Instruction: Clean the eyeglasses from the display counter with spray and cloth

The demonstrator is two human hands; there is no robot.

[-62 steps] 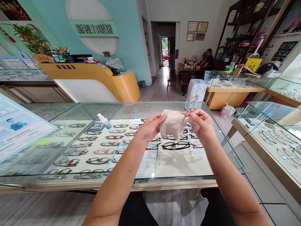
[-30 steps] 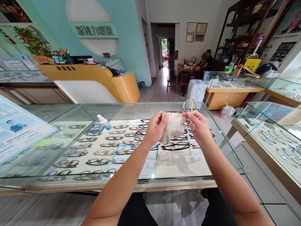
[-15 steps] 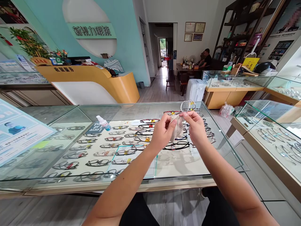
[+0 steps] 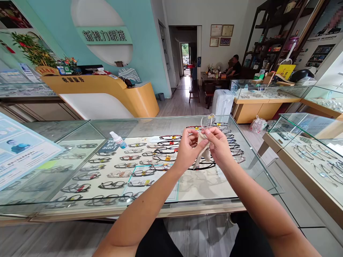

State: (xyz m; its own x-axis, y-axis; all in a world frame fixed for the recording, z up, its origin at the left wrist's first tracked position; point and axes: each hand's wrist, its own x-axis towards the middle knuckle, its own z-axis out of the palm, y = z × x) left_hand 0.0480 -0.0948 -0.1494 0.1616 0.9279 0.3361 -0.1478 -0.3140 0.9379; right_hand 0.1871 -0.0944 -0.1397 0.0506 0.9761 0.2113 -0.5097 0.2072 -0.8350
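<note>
Over a glass display counter [image 4: 80, 125], my left hand [image 4: 188, 149] and my right hand [image 4: 219, 145] are closed together around a beige cleaning cloth [image 4: 203, 154], which hangs bunched between them. A pair of clear-framed glasses [image 4: 208, 121] sticks up above my right hand's fingers, pinched there with the cloth. Rows of spectacle frames [image 4: 120, 166] lie inside the case below.
A small spray bottle [image 4: 118, 139] lies on the counter's glass at the left. A leaflet [image 4: 18, 150] rests on the far left. More glass cases [image 4: 308, 142] stand at the right. A person [image 4: 235, 66] sits at a table far back.
My hands have come closer together, and the cloth, spread wide two seconds ago, is now bunched small between them. The glasses have shifted slightly left with my right hand.
</note>
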